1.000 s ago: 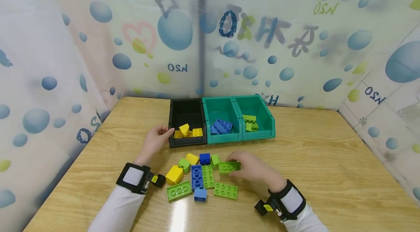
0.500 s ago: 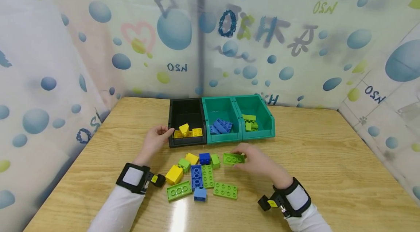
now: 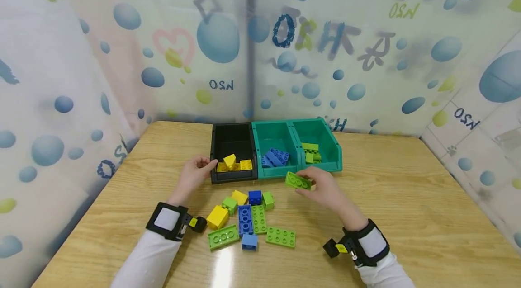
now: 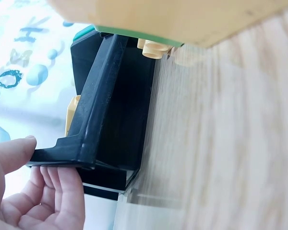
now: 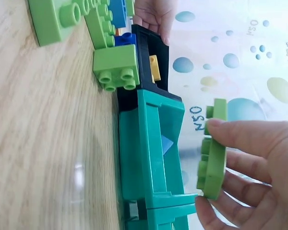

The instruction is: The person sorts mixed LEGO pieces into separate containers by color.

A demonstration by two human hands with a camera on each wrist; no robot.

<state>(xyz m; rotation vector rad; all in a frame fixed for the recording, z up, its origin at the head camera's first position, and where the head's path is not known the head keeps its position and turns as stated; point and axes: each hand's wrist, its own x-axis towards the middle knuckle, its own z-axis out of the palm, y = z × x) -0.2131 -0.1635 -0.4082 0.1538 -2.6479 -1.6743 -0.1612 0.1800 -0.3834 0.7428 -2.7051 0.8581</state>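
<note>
My right hand (image 3: 323,188) carries a pinched brick (image 3: 297,180), left hand (image 3: 194,174) grips black bin (image 3: 234,177); reaching right bin (image 3: 323,167) seems next, height unclear.

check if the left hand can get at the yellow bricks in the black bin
Probably yes: the left hand grips the black bin close to the yellow bricks, and nothing covers them; it would likely need to let go first.
</note>
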